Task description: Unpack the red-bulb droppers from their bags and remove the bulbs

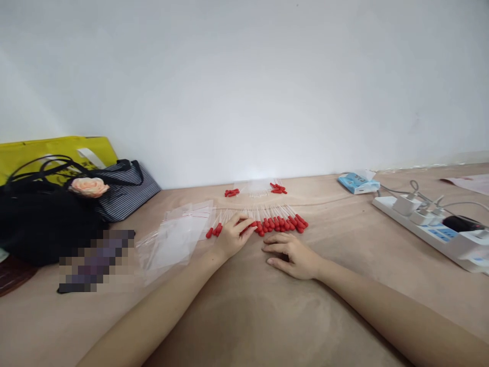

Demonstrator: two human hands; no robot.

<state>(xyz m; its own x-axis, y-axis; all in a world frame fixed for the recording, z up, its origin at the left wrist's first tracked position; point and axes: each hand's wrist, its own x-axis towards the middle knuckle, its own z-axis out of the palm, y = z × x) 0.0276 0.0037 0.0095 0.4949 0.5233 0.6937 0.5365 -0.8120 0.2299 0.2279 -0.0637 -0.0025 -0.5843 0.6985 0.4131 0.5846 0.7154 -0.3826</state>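
A row of droppers (282, 223) with red bulbs and thin pale stems lies across the table, bulbs toward me. My left hand (234, 235) reaches into the left half of the row, its thumb and fingers pinched on the red bulb of one dropper (252, 224). Its stem is partly hidden by the fingers. Just below the bulbs, my right hand (294, 255) rests on the table with fingers apart, holding nothing. A few more droppers (219, 229) lie left of my left hand. Clear zip bags (179, 239) overlap one another left of the row.
Behind the row are two small groups of red-bulbed droppers (231, 192) by clear plastic. Bags, including a striped bag (128, 191), stand at left near a blurred dark object (97, 262). A tissue pack (357, 182) and a power strip (439, 232) with cables lie right.
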